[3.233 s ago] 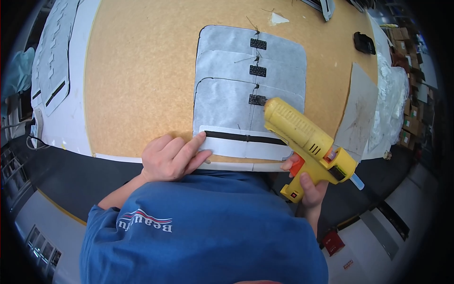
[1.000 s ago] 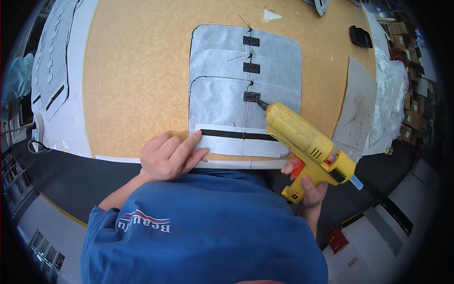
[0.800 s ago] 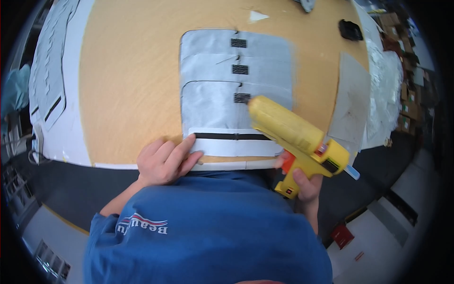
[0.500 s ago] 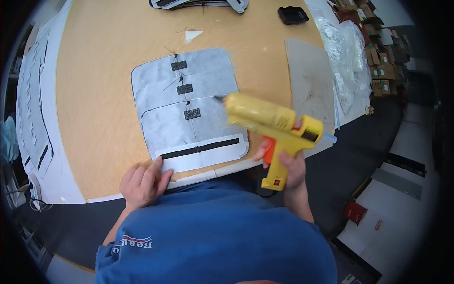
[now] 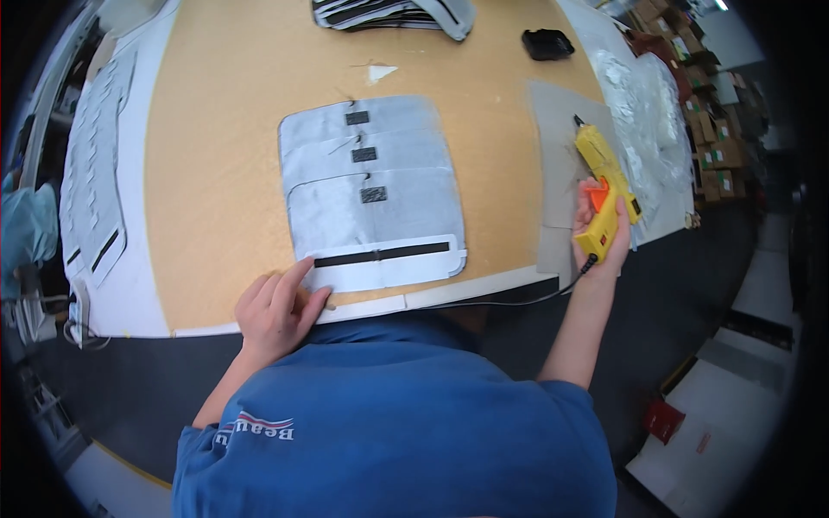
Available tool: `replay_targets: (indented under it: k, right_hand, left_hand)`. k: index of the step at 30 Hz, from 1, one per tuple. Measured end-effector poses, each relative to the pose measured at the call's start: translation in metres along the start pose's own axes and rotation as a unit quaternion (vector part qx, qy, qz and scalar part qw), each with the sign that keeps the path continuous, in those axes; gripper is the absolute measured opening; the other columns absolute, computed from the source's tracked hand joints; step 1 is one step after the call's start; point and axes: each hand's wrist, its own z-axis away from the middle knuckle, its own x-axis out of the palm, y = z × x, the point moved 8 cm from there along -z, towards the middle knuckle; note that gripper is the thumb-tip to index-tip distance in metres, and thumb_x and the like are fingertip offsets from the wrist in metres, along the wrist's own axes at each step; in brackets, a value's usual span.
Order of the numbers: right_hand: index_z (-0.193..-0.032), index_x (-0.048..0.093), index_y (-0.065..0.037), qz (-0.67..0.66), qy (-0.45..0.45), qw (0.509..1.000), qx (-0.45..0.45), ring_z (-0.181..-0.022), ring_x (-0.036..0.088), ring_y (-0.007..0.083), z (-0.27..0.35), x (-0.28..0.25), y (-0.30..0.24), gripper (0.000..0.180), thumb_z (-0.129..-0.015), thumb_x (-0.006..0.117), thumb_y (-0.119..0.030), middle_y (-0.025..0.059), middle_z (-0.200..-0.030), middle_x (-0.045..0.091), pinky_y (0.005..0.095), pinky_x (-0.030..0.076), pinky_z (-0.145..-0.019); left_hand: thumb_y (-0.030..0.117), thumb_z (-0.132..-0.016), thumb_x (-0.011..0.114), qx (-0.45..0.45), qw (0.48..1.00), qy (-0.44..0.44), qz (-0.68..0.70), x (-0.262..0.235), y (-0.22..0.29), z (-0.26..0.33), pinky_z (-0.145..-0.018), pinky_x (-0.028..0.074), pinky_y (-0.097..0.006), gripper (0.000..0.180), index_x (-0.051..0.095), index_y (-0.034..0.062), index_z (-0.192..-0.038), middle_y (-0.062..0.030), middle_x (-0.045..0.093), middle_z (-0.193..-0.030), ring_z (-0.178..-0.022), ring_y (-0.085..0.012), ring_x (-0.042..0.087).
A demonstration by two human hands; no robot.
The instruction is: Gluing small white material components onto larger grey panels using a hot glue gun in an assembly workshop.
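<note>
Seen from the head camera, a tan worktable [image 5: 216,155] fills the upper part of the picture, with a white sheet [image 5: 129,259] running along its left edge under a row of grey cut pieces [image 5: 91,198]. At the far edge lies a stack of grey and black pieces [image 5: 393,13], a small black box [image 5: 547,43] sits to its right, and a tiny white triangle of scrap [image 5: 378,72] lies just in front of the stack. On the right side a flat grey board [image 5: 560,164] rests on the table, with crinkled clear plastic [image 5: 643,104] beyond it and brown cartons [image 5: 717,138] on the floor further right. The person's blue shirt [image 5: 397,423] covers the near table edge and hides what lies below it. In the middle of the table lies the silver fabric panel [image 5: 371,186], flat, with rounded corners, three small black patches in a line down its centre and a white strip with a black band across its near end. The left hand [image 5: 276,311] rests with fingers spread and pressed flat on the near left corner of that strip, gripping nothing. The right hand [image 5: 600,233] is clenched around the handle of a yellow glue gun [image 5: 604,177], held above the grey board well to the right of the panel, nozzle pointing away, a black cord [image 5: 509,300] trailing from the handle back along the table edge
</note>
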Motion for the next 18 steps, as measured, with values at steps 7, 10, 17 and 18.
replay_targets:
  k: [7, 10, 17, 18]
  right_hand:
    - [-0.139, 0.046, -0.001, 0.289, 0.03, 0.957, 0.023, -0.102, 0.066, 0.0274, 0.014, -0.033, -0.025, 0.051, -0.102, 0.054, -0.035, 0.0134, -0.117, 0.064, 0.0375, 0.054, -0.086]
    - [-0.118, 0.062, 0.001, 0.526, 0.147, 0.838, -0.007, -0.088, 0.068, 0.0164, 0.042, -0.049, -0.059, 0.046, -0.099, 0.059, -0.041, 0.0099, -0.1, 0.068, 0.0263, 0.049, -0.068]
    - [-0.101, 0.063, -0.005, 0.57, 0.018, 0.782, -0.25, -0.069, 0.047, 0.0029, 0.09, 0.068, -0.001, 0.009, -0.097, 0.063, -0.012, -0.0043, -0.079, 0.055, 0.0186, 0.038, -0.061]
    - [-0.097, 0.061, -0.003, 0.546, -0.033, 0.806, -0.225, -0.077, 0.054, 0.0045, 0.101, 0.091, 0.021, 0.006, -0.093, 0.066, -0.004, -0.0034, -0.085, 0.056, 0.0201, 0.044, -0.065]
  left_hand:
    - [-0.001, -0.074, 0.058, -0.154, 0.963, -0.011, 0.219, -0.014, -0.024, 0.011, -0.062, 0.041, -0.028, 0.051, 0.053, 0.0017, -0.125, -0.006, 0.049, -0.084, -0.07, -0.0161, 0.048]
    - [0.006, -0.073, 0.047, -0.267, 0.803, -0.042, 0.531, -0.006, -0.034, 0.006, -0.07, 0.036, -0.024, 0.058, 0.045, 0.0029, -0.13, -0.0031, 0.042, -0.093, -0.078, -0.0124, 0.041]
    - [0.005, -0.071, 0.043, -0.307, 0.463, -0.107, 0.825, 0.016, 0.004, -0.007, -0.084, 0.052, -0.031, 0.063, 0.042, 0.0001, -0.134, -0.0121, 0.055, -0.108, -0.096, -0.0207, 0.059]
    - [0.003, -0.073, 0.042, -0.345, 0.429, -0.109, 0.828, 0.021, 0.002, -0.011, -0.092, 0.051, -0.034, 0.062, 0.041, -0.0005, -0.135, -0.014, 0.055, -0.113, -0.107, -0.0247, 0.058]
